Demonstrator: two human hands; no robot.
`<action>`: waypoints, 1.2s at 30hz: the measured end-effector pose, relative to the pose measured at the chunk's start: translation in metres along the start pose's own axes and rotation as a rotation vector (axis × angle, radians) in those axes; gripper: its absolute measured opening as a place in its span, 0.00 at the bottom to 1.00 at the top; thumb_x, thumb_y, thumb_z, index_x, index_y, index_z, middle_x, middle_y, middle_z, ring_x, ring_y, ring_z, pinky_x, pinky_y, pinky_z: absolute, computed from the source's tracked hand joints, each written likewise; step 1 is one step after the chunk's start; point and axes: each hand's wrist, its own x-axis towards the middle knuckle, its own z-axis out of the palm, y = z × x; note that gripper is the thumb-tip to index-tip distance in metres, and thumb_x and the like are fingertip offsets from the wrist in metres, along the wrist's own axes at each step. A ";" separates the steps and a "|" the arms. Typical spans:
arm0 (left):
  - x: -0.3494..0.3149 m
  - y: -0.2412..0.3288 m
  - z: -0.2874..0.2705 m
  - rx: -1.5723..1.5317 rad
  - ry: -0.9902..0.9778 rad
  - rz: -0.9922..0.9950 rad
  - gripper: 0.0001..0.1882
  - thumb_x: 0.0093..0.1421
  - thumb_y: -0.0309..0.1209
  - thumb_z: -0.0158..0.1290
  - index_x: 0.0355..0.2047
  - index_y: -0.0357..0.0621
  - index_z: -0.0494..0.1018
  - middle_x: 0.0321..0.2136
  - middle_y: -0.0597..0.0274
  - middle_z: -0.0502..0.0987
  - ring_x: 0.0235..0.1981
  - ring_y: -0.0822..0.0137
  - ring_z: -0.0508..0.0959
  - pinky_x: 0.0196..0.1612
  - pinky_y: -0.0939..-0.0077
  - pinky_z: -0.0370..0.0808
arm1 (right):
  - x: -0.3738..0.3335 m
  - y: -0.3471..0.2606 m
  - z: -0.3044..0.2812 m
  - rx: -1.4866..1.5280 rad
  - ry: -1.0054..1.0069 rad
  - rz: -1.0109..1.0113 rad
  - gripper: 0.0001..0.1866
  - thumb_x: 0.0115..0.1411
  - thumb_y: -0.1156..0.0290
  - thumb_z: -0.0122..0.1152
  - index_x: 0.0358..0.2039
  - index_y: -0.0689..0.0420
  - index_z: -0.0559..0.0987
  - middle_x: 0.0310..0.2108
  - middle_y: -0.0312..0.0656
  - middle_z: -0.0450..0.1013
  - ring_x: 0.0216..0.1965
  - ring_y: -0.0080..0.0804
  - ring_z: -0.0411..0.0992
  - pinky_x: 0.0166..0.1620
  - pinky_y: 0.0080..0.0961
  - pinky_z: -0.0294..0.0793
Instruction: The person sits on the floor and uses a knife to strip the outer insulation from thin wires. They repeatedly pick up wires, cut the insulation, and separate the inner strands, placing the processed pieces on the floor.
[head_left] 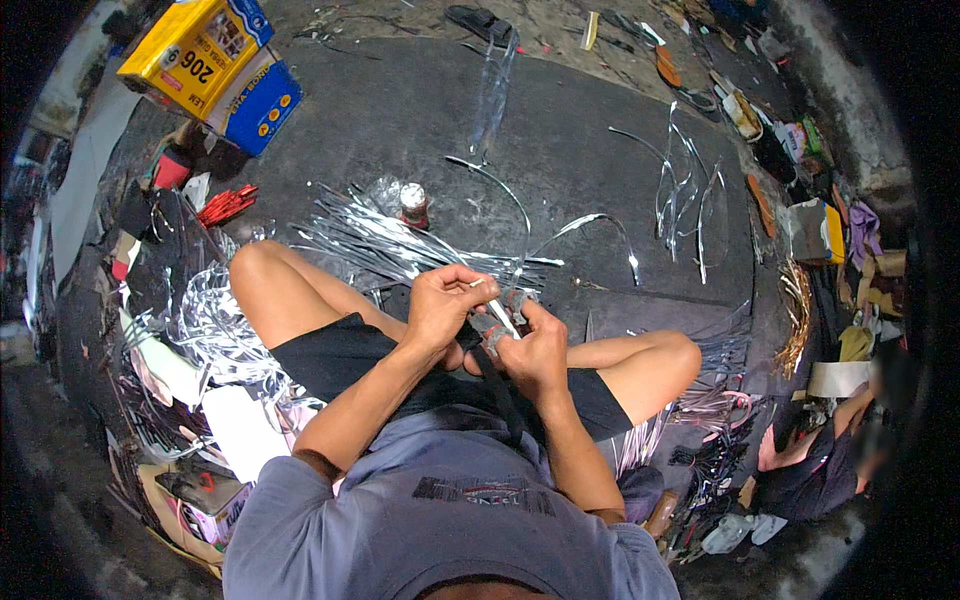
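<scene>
In front of my crossed legs, both hands work close together on a narrow white strip (502,314). My left hand (445,305) is closed, pinching near its upper end between thumb and fingers. The fingers of my right hand (537,350) are closed round its lower end, with what looks like pale tape on them. Just beyond my hands lies a pile of shiny silver-and-black strips (365,237). One loose strip (508,190) curves away from near my hands. A small jar with a white top (413,205) stands by the pile.
A yellow and blue box (215,75) stands far left, near a bundle of red strips (228,205). Tangled silver strips (225,330) lie beside my left knee. More loose strips (685,195) are on the dark mat (590,90). Another person (810,470) sits at right.
</scene>
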 end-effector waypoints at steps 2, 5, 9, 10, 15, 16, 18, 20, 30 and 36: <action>-0.003 -0.001 -0.003 -0.037 -0.019 0.052 0.06 0.55 0.21 0.63 0.33 0.36 0.78 0.28 0.62 0.81 0.28 0.77 0.78 0.33 0.82 0.75 | 0.001 -0.004 0.004 -0.096 0.077 -0.016 0.09 0.47 0.72 0.64 0.27 0.64 0.80 0.24 0.55 0.76 0.27 0.48 0.78 0.31 0.39 0.75; -0.006 -0.002 -0.005 -0.094 -0.026 0.095 0.05 0.56 0.19 0.62 0.34 0.35 0.78 0.27 0.63 0.81 0.28 0.77 0.78 0.33 0.81 0.76 | 0.002 -0.004 0.007 -0.187 0.161 -0.203 0.09 0.45 0.73 0.64 0.26 0.64 0.80 0.24 0.56 0.75 0.26 0.54 0.76 0.32 0.42 0.75; -0.005 -0.006 -0.005 -0.083 -0.053 0.064 0.06 0.57 0.20 0.62 0.35 0.36 0.77 0.29 0.62 0.81 0.29 0.76 0.79 0.35 0.81 0.76 | 0.003 -0.003 0.005 -0.191 0.167 -0.305 0.09 0.44 0.74 0.64 0.26 0.64 0.81 0.25 0.57 0.75 0.27 0.57 0.75 0.34 0.44 0.75; -0.004 -0.007 -0.005 -0.095 -0.074 0.055 0.07 0.57 0.21 0.62 0.36 0.36 0.77 0.29 0.62 0.81 0.30 0.75 0.79 0.35 0.81 0.76 | 0.003 -0.003 0.005 -0.195 0.167 -0.312 0.09 0.43 0.74 0.64 0.27 0.64 0.81 0.25 0.57 0.75 0.27 0.57 0.75 0.34 0.44 0.75; -0.002 -0.009 -0.010 -0.260 -0.121 -0.098 0.07 0.61 0.23 0.58 0.39 0.35 0.77 0.35 0.60 0.81 0.33 0.74 0.79 0.34 0.80 0.77 | 0.007 -0.005 0.007 -0.092 0.249 -0.385 0.07 0.42 0.75 0.63 0.22 0.66 0.77 0.21 0.52 0.71 0.22 0.48 0.71 0.29 0.39 0.70; -0.003 -0.009 -0.011 -0.349 -0.144 -0.139 0.07 0.61 0.24 0.58 0.39 0.35 0.77 0.36 0.60 0.81 0.34 0.74 0.79 0.33 0.80 0.78 | 0.009 -0.005 0.008 -0.046 0.283 -0.425 0.08 0.41 0.76 0.62 0.19 0.67 0.75 0.18 0.51 0.69 0.19 0.44 0.69 0.26 0.36 0.67; -0.006 -0.010 -0.012 -0.400 -0.135 -0.188 0.07 0.62 0.23 0.57 0.40 0.36 0.77 0.37 0.60 0.80 0.35 0.74 0.79 0.35 0.80 0.78 | 0.010 -0.004 0.008 -0.062 0.270 -0.428 0.07 0.42 0.76 0.62 0.21 0.67 0.76 0.19 0.50 0.70 0.20 0.44 0.70 0.26 0.35 0.68; -0.007 -0.011 -0.011 -0.442 -0.124 -0.220 0.07 0.62 0.23 0.57 0.40 0.36 0.77 0.37 0.60 0.80 0.35 0.74 0.79 0.35 0.81 0.78 | 0.010 -0.004 0.007 -0.072 0.253 -0.420 0.07 0.43 0.76 0.63 0.24 0.66 0.78 0.22 0.51 0.73 0.23 0.46 0.72 0.29 0.36 0.71; 0.008 0.023 -0.036 -0.358 -0.116 -0.033 0.04 0.59 0.23 0.60 0.33 0.37 0.78 0.25 0.62 0.79 0.25 0.74 0.77 0.30 0.83 0.74 | 0.014 -0.020 0.004 -0.192 0.134 -0.744 0.05 0.42 0.77 0.61 0.24 0.61 0.79 0.22 0.45 0.71 0.23 0.44 0.72 0.27 0.37 0.72; 0.046 0.061 -0.104 -0.317 0.028 -0.008 0.04 0.59 0.24 0.59 0.34 0.37 0.77 0.26 0.64 0.79 0.25 0.76 0.77 0.31 0.86 0.77 | 0.003 -0.023 0.013 -0.188 0.094 -0.854 0.05 0.39 0.80 0.60 0.21 0.64 0.75 0.19 0.47 0.70 0.20 0.46 0.70 0.24 0.35 0.69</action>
